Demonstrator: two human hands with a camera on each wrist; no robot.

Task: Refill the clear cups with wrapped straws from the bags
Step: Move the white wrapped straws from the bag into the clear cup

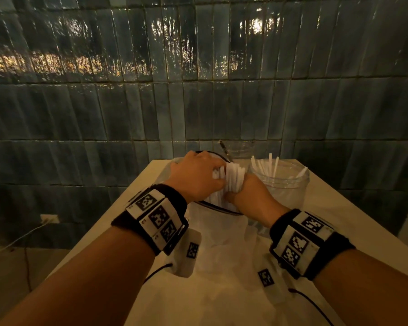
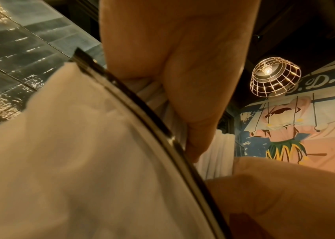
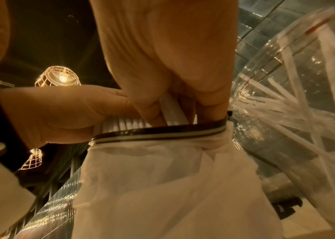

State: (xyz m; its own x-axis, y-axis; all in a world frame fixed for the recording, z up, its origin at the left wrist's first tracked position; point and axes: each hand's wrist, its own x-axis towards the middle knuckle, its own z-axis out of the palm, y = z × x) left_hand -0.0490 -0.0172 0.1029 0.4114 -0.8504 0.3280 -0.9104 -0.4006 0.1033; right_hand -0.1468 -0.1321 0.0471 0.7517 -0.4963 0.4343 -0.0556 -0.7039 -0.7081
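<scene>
Café/bar: caged pendant lamp (image 2: 275, 76), wall mural (image 2: 297, 129), glazed tiles (image 1: 127, 102), straw cups (image 1: 280, 182).

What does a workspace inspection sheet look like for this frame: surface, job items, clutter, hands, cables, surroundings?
Surface: pale table set against the wall.
Job's things: bundle of wrapped straws half out of the zip bag; clear cup to the right, a few straws inside; second clear cup behind it.
Clutter: nothing seen.
Hands: left hand and right hand both grip the bundle at the bag's mouth.
Cables: thin dark leads from the wrist units; a cord at the wall outlet.
Surroundings: dark glossy tile wall; caged lamp; wall mural.
</scene>
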